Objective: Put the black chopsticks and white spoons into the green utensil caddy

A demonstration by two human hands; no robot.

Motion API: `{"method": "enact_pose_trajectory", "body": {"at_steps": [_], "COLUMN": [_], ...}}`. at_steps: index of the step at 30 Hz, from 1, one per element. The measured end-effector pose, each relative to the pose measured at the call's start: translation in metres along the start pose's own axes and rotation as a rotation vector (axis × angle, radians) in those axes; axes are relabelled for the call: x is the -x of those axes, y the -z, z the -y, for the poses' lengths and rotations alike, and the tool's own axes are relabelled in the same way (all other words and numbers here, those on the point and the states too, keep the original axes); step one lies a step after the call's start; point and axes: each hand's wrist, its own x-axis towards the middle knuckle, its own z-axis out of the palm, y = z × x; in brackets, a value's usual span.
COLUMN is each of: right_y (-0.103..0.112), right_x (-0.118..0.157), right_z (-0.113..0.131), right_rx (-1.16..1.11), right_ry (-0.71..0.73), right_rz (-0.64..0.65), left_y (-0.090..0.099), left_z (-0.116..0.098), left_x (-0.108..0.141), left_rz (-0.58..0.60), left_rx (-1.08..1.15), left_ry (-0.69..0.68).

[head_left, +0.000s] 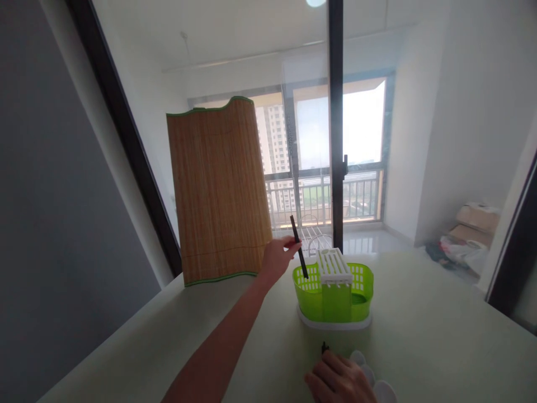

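A dark chopstick (298, 246), perhaps more than one, is pinched in my left hand (279, 260). It tilts down, and its lower end is at the left compartment of a green utensil basket (335, 305). That basket has a white slotted piece (334, 266) across its middle and a white base. My right hand (339, 380) is closed low in the view, in front of the basket. Dark tips of what look like more chopsticks (325, 347) stick out past its fingers; the rest is hidden. Beside this hand lie several white spoon-like rounded pieces (385, 391), partly covered by it.
The basket stands on a pale table (436, 336). At the left back, a brown bamboo mat (220, 196) with green edging stands upright against the glass door. Behind the glass are a wire rack (314, 238), a balcony window, and boxes and bags (470, 240) on the right.
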Motion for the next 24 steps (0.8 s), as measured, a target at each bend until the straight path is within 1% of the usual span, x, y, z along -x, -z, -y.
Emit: {"method": "enact_pose_trajectory", "body": {"at_steps": [2,5,8,11,14,16,18,20,22,23,24], "right_y": [-0.003,-0.004,-0.004,-0.004,-0.004,-0.004,0.000,0.006,0.013,0.017,0.021], "right_x": [0.001,0.004,0.005,0.004,0.005,0.006,0.007,0.006,0.005,0.004,0.003], "right_z": [0.000,-0.005,-0.011,-0.013,-0.012,-0.011,-0.010,-0.010,-0.011,-0.012,-0.013], "right_rx": [0.021,0.049,0.045,0.027,0.020,0.000,-0.043,-0.096,-0.153,-0.186,-0.223], "right_ry": [0.023,0.026,-0.014,-0.040,-0.057,-0.072,-0.104,-0.178,-0.288,-0.342,-0.392], "right_rz": [-0.006,-0.003,-0.003,-0.006,0.004,0.021,0.061,0.131,0.199,0.222,0.235], "left_y": [-0.024,-0.053,-0.070,-0.077,-0.076,-0.070,-0.061,-0.049,-0.039,-0.035,-0.032], "left_z": [0.022,0.047,0.059,0.061,0.058,0.053,0.046,0.039,0.034,0.033,0.033], "left_x": [-0.011,-0.015,-0.013,-0.012,-0.011,-0.008,0.003,0.024,0.054,0.073,0.093], "left_rz": [0.050,0.102,0.155,0.196,0.179,0.131,0.055,-0.037,-0.107,-0.115,-0.095], "left_rx": [-0.021,-0.031,-0.038,-0.048,-0.084,-0.118,-0.156,-0.195,-0.222,-0.227,-0.229], "left_ry": [0.036,0.077,0.105,0.103,0.065,0.032,-0.007,-0.039,-0.044,-0.031,-0.006]}}
